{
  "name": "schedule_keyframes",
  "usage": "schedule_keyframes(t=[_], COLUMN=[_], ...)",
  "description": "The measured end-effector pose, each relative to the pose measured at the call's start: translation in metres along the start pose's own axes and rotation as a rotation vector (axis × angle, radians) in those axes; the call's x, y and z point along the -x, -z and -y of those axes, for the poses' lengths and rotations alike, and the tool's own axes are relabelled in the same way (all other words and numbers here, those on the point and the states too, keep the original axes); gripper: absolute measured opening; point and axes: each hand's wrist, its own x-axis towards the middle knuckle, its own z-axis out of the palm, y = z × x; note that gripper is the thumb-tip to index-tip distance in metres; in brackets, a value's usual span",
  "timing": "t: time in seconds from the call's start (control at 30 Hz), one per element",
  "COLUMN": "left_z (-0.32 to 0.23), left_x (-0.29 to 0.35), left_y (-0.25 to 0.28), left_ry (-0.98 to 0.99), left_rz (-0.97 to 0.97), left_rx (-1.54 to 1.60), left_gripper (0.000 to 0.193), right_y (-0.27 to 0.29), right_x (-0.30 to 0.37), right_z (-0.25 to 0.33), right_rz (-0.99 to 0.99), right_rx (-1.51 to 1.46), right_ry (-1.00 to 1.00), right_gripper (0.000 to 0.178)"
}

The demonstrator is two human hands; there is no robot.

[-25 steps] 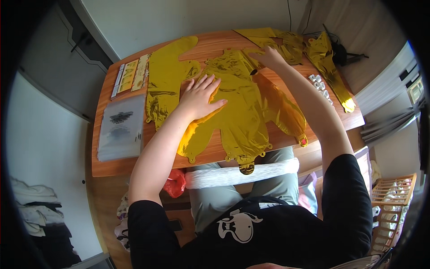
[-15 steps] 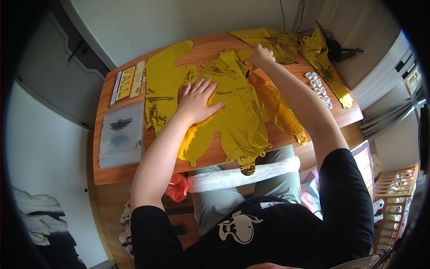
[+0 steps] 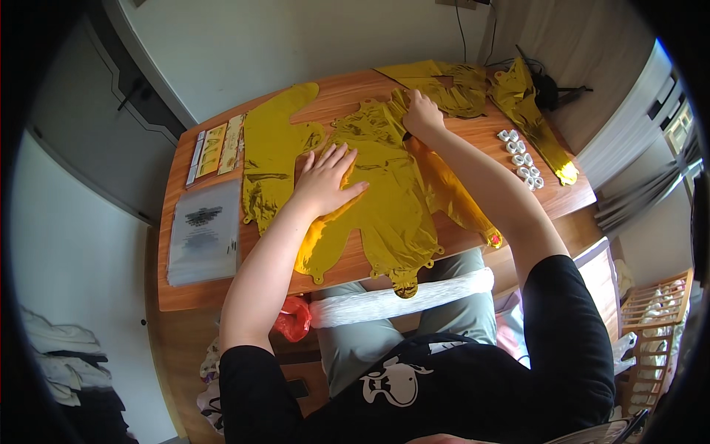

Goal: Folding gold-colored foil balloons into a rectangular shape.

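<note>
Flat gold foil balloons (image 3: 392,185) lie in the middle of the wooden table, overlapping, with small tabs along their lower edges. My left hand (image 3: 328,183) rests flat on the foil at its left part, fingers stretched out. At the far right edge of the same foil, my right hand (image 3: 424,117) has its fingers curled on the crumpled border; the fingertips are partly hidden. A brighter orange-gold balloon piece (image 3: 451,185) lies under my right forearm and reaches toward the table's front edge. Left of my left hand lies another flat gold balloon (image 3: 275,133).
A stack of clear plastic bags (image 3: 203,237) and printed cards (image 3: 213,152) lie at the left. Several small white rolls (image 3: 520,159) stand at the right, near more gold foil (image 3: 536,115). Across my lap lies a white bundle (image 3: 403,297) with a red end (image 3: 293,320).
My right hand has drawn slightly nearer along the foil's far edge. My left hand stays flat in place. The view has tilted a little.
</note>
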Motion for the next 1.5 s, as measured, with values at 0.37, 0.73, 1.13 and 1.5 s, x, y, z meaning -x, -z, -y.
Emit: schedule_keyframes(t=[0.37, 0.73, 1.13, 1.5], left_z=[-0.001, -0.003, -0.004, 0.0], left_x=[-0.001, 0.0, -0.001, -0.001], left_y=[-0.001, 0.002, 0.0, -0.003], left_ry=[-0.007, 0.015, 0.01, -0.002], left_rz=[-0.007, 0.01, 0.008, -0.029], left_rx=[0.005, -0.017, -0.019, 0.018], left_gripper=[0.09, 0.087, 0.087, 0.092], right_y=[0.007, 0.053, 0.057, 0.059], right_x=[-0.003, 0.093, 0.131, 0.123], right_z=[-0.002, -0.037, -0.081, -0.085], right_rz=[-0.255, 0.032, 0.12, 0.101], right_rx=[-0.45, 0.018, 0.017, -0.048], right_ry=[0.217, 0.755, 0.841, 0.926], right_gripper=[0.051, 0.029, 0.03, 0.029])
